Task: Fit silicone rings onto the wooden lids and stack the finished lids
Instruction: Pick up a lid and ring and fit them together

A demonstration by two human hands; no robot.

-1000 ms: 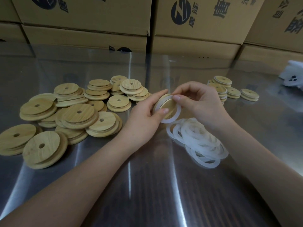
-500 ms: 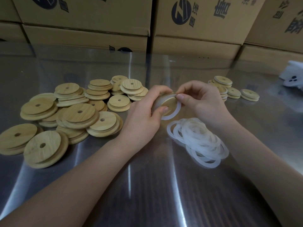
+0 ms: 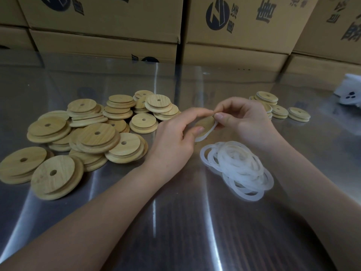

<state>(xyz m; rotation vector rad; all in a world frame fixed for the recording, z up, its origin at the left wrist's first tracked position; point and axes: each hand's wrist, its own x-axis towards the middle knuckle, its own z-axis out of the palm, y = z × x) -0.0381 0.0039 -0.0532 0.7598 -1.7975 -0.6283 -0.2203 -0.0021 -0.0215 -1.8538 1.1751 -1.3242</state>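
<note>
Wooden lid (image 3: 205,123), round and pale, is held on a tilt between both hands just above the middle of the steel surface (image 3: 175,222). The left hand (image 3: 173,137) grips it, with the fingers curled over its upper edge and the thumb pressed against its near face. A white silicone ring (image 3: 207,133) runs round the lid's lower and right rim; along the bottom it hangs a little loose of the wood. The right hand (image 3: 246,122) pinches the ring between thumb and forefinger at the lid's upper right edge, its other fingers curled behind. How far the ring is seated on the hidden side cannot be told.

Just beneath the hands, slightly toward the right edge, the loose rings (image 3: 238,169) lie in an overlapping, tangled pile, flat on the steel. Across the left half of the surface spreads a heap of bare lids (image 3: 93,137), each with a small hole, lying in low, slipping stacks that lean on one another and reach close to the left edge.

Toward the far right of the surface, behind the right hand, the finished lids (image 3: 266,98) stand in a few short stacks, with white bands showing at their rims. A white object (image 3: 349,92) lies at the right edge, too blurred to identify. Cardboard boxes (image 3: 109,16) with dark printing line the far edge.
</note>
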